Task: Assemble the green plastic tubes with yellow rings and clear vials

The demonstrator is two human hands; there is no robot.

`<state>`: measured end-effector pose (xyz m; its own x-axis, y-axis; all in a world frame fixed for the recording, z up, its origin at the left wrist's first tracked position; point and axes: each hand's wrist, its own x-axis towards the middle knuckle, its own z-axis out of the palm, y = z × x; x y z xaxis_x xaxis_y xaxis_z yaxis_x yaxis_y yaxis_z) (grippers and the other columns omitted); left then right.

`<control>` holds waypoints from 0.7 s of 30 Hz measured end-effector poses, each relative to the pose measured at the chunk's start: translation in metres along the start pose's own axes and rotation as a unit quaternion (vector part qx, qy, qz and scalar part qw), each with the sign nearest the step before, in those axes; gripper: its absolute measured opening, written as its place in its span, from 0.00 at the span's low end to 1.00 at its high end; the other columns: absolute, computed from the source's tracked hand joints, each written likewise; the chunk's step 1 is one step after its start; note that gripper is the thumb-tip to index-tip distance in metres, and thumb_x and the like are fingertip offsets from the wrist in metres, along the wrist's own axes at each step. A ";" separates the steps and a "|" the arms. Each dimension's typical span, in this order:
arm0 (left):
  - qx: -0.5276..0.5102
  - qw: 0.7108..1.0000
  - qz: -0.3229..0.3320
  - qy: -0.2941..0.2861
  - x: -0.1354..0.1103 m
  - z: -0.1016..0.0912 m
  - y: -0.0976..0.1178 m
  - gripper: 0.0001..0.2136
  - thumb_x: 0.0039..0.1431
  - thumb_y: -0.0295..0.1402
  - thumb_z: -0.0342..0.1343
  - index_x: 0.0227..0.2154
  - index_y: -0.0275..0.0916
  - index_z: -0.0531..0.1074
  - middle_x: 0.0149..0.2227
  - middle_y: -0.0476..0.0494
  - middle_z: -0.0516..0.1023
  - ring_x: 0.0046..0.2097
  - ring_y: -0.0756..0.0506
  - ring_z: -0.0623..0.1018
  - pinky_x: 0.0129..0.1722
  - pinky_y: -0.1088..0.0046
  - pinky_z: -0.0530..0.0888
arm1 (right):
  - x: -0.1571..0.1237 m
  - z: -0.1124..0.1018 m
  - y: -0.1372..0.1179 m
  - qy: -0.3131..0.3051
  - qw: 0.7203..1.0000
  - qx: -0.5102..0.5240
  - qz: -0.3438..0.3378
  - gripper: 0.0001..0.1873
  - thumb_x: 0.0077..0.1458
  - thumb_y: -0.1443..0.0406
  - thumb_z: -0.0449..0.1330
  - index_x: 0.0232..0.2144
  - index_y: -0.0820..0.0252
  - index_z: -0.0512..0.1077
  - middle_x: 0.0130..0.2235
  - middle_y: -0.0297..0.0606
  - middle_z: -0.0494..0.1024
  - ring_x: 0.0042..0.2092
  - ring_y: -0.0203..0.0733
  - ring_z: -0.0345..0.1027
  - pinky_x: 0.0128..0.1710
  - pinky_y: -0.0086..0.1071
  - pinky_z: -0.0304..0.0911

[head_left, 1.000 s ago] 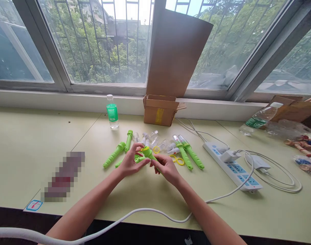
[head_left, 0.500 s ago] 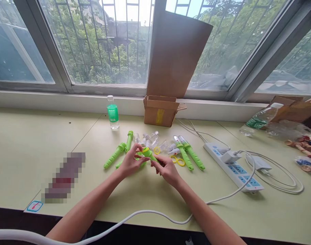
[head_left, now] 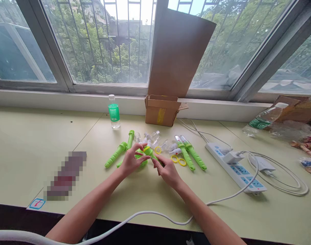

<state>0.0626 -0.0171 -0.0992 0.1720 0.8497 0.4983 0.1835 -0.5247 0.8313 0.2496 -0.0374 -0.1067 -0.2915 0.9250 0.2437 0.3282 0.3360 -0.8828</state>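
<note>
My right hand (head_left: 167,172) grips the shaft of a green ribbed plastic handle (head_left: 150,153) whose top carries a yellow ring. My left hand (head_left: 131,160) pinches that top end with fingertips curled. More green handles (head_left: 115,154) lie to the left, and two assembled ones with clear tips (head_left: 189,156) lie to the right. Loose yellow rings (head_left: 177,160) and small clear plastic caps (head_left: 151,137) are scattered just beyond my hands on the pale green table (head_left: 35,143).
A small bottle with a green label (head_left: 113,116) and an open cardboard box (head_left: 161,110) stand by the window sill. A white power strip (head_left: 235,167) with plugged cables lies right. A white cable (head_left: 135,217) crosses the near edge. Bags and another bottle (head_left: 262,119) sit far right.
Both hands stay on the green handle, shifting only slightly; the left fingers have closed a bit more over its yellow-ringed top. The camera has drifted a little.
</note>
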 end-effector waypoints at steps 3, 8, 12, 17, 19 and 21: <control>0.007 1.000 0.016 -0.014 0.000 -0.001 0.001 0.15 0.53 0.34 0.64 0.34 0.41 0.61 0.50 0.38 0.76 0.54 0.39 0.76 0.41 0.64 0.80 | -0.001 0.000 0.002 0.010 1.000 -0.013 -0.002 0.15 0.59 0.55 0.57 0.41 0.59 0.74 0.25 0.32 0.70 0.23 0.34 0.59 0.22 0.29 0.55; 0.041 0.998 0.047 0.010 -0.004 0.003 -0.003 0.11 0.56 0.31 0.62 0.34 0.40 0.63 0.51 0.37 0.76 0.52 0.40 0.77 0.42 0.62 0.81 | -0.001 0.000 0.004 0.031 0.999 -0.020 -0.011 0.17 0.55 0.60 0.61 0.46 0.59 0.73 0.32 0.38 0.78 0.30 0.40 0.68 0.27 0.30 0.60; 0.065 0.995 0.073 0.030 -0.005 0.005 -0.006 0.10 0.56 0.31 0.61 0.34 0.40 0.64 0.51 0.38 0.76 0.49 0.41 0.79 0.42 0.61 0.81 | -0.001 0.001 0.003 0.038 0.999 -0.006 -0.012 0.16 0.55 0.60 0.60 0.46 0.58 0.73 0.34 0.39 0.78 0.31 0.41 0.69 0.27 0.30 0.62; 0.053 0.995 0.078 0.019 -0.001 0.002 -0.005 0.14 0.53 0.32 0.64 0.39 0.40 0.64 0.51 0.38 0.76 0.49 0.42 0.79 0.40 0.64 0.82 | -0.002 0.004 0.002 0.024 0.997 0.064 0.028 0.17 0.56 0.57 0.61 0.46 0.59 0.73 0.29 0.34 0.74 0.20 0.32 0.60 0.17 0.27 0.57; 0.045 0.996 0.076 0.002 0.000 0.000 -0.004 0.15 0.53 0.32 0.64 0.39 0.40 0.64 0.50 0.38 0.76 0.50 0.41 0.78 0.39 0.64 0.82 | -0.002 0.004 0.001 0.010 0.994 0.097 0.047 0.19 0.56 0.56 0.61 0.47 0.59 0.73 0.27 0.32 0.71 0.17 0.30 0.57 0.15 0.27 0.54; 0.041 0.996 0.074 -0.005 0.001 -0.001 -0.005 0.13 0.55 0.31 0.62 0.39 0.40 0.64 0.48 0.39 0.77 0.50 0.41 0.78 0.39 0.65 0.82 | -0.001 0.004 0.000 0.001 0.990 0.123 0.064 0.20 0.55 0.56 0.61 0.47 0.59 0.73 0.26 0.31 0.70 0.16 0.28 0.56 0.13 0.26 0.52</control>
<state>0.0606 -0.0138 -0.1024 0.2130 0.7622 0.6113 0.2339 -0.6472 0.7255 0.2466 -0.0395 -0.1084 -0.2598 0.9576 0.1246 0.1329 0.1632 -0.9776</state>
